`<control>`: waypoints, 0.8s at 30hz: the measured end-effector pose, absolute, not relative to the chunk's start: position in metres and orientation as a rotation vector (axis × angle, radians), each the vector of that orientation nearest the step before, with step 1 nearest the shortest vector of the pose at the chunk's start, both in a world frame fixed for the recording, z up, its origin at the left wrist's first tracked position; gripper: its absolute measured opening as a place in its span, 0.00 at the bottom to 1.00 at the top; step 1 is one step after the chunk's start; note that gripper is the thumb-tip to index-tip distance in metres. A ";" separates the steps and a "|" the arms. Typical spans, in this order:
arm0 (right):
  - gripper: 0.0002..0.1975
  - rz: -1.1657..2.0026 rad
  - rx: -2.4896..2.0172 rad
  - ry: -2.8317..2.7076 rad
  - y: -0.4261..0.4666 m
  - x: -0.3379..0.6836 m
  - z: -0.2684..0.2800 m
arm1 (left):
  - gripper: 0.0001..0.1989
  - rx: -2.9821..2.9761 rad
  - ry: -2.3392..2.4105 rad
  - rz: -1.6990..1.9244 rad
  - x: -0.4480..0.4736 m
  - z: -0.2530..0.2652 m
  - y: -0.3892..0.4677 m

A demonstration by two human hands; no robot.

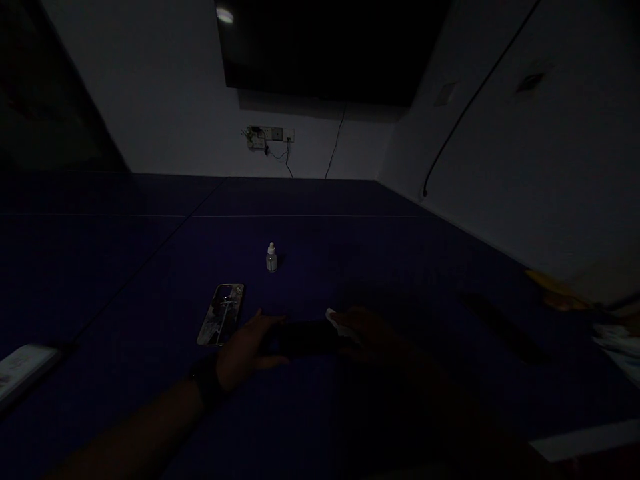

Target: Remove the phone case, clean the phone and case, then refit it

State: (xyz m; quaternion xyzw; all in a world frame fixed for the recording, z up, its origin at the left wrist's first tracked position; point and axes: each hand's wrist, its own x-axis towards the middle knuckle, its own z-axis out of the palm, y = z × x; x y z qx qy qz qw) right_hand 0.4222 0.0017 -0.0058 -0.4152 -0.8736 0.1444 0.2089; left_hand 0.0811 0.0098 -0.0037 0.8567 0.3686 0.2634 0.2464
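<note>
Holds left hand (245, 348) low, with thumb (274, 362) and fingers (270, 320) parted and pointing right, on a forearm (150, 413) slanting up from lower left; holds shadowed right hand (369, 333) opposite, pointing left.

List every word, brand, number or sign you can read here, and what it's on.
No text can be read.
Dropper bottle: label too small.
Phone case: patterned; no lettering discernible.
White object at left edge: faint marks, too blurred.
Dark flat item at lower centre: too dark to tell.

Device (307, 339) between hands (244, 353), bottle (271, 260) behind
</note>
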 end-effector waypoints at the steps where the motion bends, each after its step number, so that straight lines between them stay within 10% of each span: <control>1: 0.30 0.379 -1.140 -2.422 0.002 0.421 -0.006 | 0.31 2.305 1.016 0.726 0.081 -0.001 0.009; 15: 0.21 0.590 -1.460 -2.085 0.022 0.388 -0.006 | 0.15 2.184 1.234 0.779 0.091 0.013 0.008; 20: 0.21 0.640 -1.493 -2.037 0.029 0.382 -0.004 | 0.35 2.297 1.121 0.812 0.088 0.004 0.007; 24: 0.21 0.698 -1.516 -1.990 0.031 0.380 -0.001 | 0.34 2.327 1.129 0.792 0.088 0.005 0.007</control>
